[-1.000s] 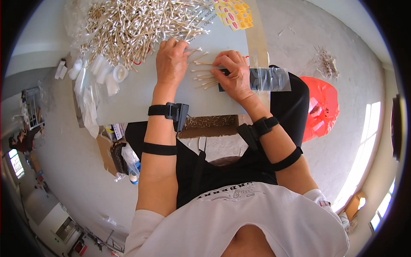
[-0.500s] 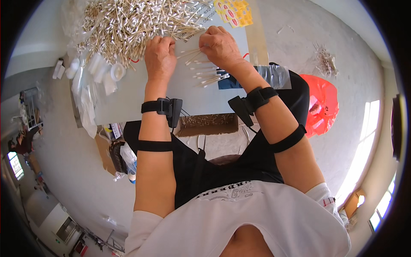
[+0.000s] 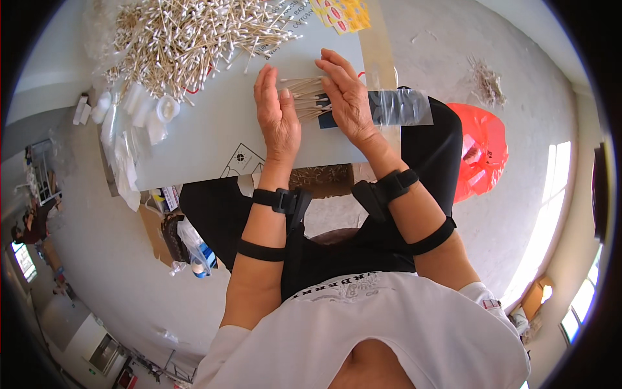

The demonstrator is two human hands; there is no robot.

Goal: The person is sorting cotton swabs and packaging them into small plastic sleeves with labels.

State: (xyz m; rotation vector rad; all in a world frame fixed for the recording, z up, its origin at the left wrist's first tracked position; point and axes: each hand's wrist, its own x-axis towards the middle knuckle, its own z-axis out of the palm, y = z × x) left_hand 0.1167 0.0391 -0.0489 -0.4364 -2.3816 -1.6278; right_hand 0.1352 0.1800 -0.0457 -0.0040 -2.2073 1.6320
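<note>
Several cotton swabs (image 3: 306,87) lie side by side on the pale board between my hands. My left hand (image 3: 278,117) stands on edge at their left ends, fingers stretched out. At their right ends, my right hand (image 3: 348,100) faces it, its fingers also extended and a little apart. The swabs span the gap between the two palms; neither hand is closed round them. Beneath and beside my right hand lies a dark strip with a clear plastic sleeve (image 3: 395,107). A big loose heap of cotton swabs (image 3: 188,39) covers the board's far left.
White round containers (image 3: 167,109) and clear plastic bags (image 3: 123,152) sit along the board's left edge. Yellow printed packets (image 3: 350,14) lie at the far side. Below the near edge is a cardboard box (image 3: 330,180). A red plastic bag (image 3: 483,152) rests on the floor at right.
My hands have left the edge of the swab heap and come nearer me. Their fingers have straightened, and the palms now flank the small group of swabs, which is lined up closer together.
</note>
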